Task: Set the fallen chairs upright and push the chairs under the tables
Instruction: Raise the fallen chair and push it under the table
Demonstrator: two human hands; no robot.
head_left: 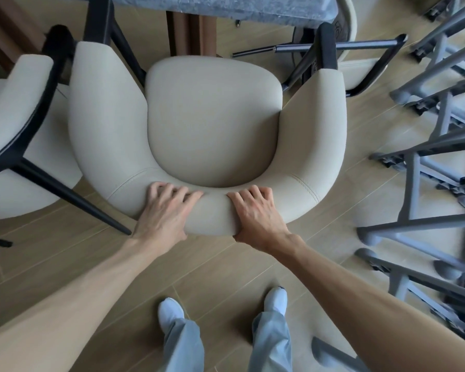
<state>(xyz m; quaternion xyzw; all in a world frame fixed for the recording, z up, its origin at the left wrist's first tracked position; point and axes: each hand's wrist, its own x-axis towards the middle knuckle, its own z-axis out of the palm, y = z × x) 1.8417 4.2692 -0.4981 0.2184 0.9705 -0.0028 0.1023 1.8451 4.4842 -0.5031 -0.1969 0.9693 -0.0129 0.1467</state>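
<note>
While the cream armchair (pixel 212 124) stands upright directly ahead of both hands, its curved backrest is gripped at the top edge: the left hand (pixel 167 208) is curled over the rim slightly left of centre, the right hand (pixel 255 210) just right of centre, fingers draped forward over the padding and thumbs tucked behind. Neither hand is nearer; the hold is judged about symmetrical. The seat runs away from the hands toward the grey-topped table (pixel 226 6), whose edge lies beyond the seat front; the chair's front-to-back line points roughly straight at it, so a straight forward push is judged to be what is called for. The seat is not yet under the tabletop. To the left of the left hand, just beside the gripped chair, a second cream chair (pixel 16 103) with dark legs is noted, its own orientation hard to read since it is cut off by the frame. Beyond the right hand, a further chair (pixel 360 73) appears partly under the table corner, mostly hidden. Well to the right, a grey metal frame stack (pixel 427 157) is blurred. The gripped chair's legs are hidden beneath its seat; clearance against the dark table leg (pixel 100 20) cannot be confirmed.
</note>
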